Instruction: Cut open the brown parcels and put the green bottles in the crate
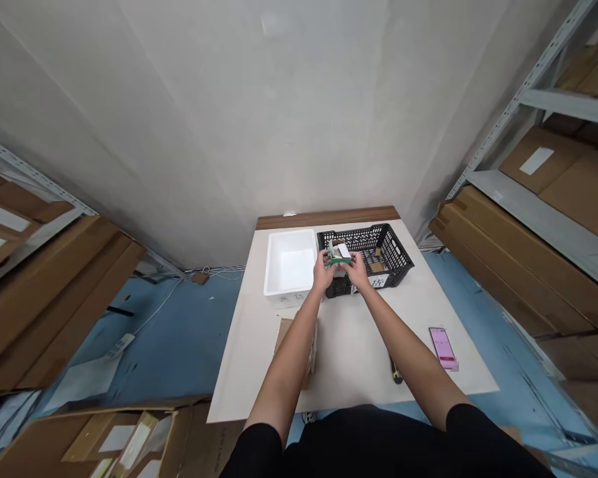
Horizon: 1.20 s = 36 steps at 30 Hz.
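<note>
The only view came from the camera worn on the head of the person. It looked forward and steeply down, over the black shirt (373, 445) and along both arms (292, 362), which entered from below. Its centre fell on the white box (290, 262). The lens was well apart from the surface (349, 352), so the small open carton (339, 251) appeared little. The wide angle included the grey wall (289, 119) ahead, the blue floor (179, 338) and, at both sides, the shelving racks (568, 104).

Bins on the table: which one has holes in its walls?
The black crate, on the right: its walls are open lattice, while the white tub beside it looks solid.
</note>
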Each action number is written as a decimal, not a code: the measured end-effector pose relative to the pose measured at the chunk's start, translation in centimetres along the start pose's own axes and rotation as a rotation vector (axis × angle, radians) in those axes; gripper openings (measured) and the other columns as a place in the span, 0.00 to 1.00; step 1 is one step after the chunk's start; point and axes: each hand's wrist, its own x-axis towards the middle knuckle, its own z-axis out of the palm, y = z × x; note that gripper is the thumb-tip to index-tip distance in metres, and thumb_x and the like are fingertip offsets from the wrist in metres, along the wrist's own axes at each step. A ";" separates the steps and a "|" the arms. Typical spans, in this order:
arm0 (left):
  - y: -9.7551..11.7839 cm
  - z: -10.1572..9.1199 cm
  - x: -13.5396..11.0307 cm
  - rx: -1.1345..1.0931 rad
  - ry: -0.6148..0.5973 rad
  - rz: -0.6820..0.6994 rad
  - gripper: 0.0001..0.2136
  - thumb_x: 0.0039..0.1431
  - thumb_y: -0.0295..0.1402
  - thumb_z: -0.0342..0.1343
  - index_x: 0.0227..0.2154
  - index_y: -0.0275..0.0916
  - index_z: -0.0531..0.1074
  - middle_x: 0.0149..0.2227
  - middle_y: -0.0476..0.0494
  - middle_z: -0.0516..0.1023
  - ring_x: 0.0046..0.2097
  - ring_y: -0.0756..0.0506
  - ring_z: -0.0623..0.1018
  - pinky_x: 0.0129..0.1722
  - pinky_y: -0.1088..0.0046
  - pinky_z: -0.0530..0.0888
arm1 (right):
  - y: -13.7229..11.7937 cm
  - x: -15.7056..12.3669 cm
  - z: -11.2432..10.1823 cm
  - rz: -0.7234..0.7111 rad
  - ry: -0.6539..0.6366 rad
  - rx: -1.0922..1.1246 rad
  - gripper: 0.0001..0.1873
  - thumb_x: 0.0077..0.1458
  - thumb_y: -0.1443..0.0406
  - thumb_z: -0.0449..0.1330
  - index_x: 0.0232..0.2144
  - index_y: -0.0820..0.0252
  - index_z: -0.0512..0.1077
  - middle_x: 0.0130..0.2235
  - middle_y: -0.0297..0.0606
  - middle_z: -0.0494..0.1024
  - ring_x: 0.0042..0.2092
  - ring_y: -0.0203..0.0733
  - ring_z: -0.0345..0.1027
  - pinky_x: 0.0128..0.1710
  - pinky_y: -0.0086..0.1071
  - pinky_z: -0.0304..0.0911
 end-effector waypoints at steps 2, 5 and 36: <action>0.0 0.7 2.1 -0.007 0.016 -0.014 0.28 0.58 0.30 0.65 0.61 0.45 0.66 0.52 0.40 0.81 0.49 0.42 0.83 0.51 0.61 0.80 | 0.6 2.4 0.1 0.006 0.002 0.014 0.26 0.51 0.56 0.68 0.51 0.54 0.70 0.47 0.43 0.82 0.47 0.51 0.79 0.51 0.45 0.75; -1.0 1.5 3.7 0.005 0.037 -0.086 0.28 0.56 0.30 0.67 0.59 0.44 0.66 0.50 0.40 0.81 0.48 0.42 0.83 0.52 0.59 0.80 | 2.6 4.6 -0.2 0.032 -0.046 -0.015 0.24 0.51 0.57 0.67 0.50 0.54 0.69 0.47 0.43 0.83 0.49 0.51 0.79 0.55 0.47 0.74; -14.9 -17.6 -30.9 0.412 -0.402 -0.286 0.35 0.33 0.33 0.81 0.51 0.43 0.80 0.75 0.30 0.60 0.75 0.22 0.60 0.68 0.41 0.68 | 7.6 -27.3 13.2 0.191 -0.532 -0.696 0.33 0.48 0.68 0.72 0.59 0.55 0.77 0.68 0.52 0.68 0.72 0.65 0.58 0.71 0.58 0.54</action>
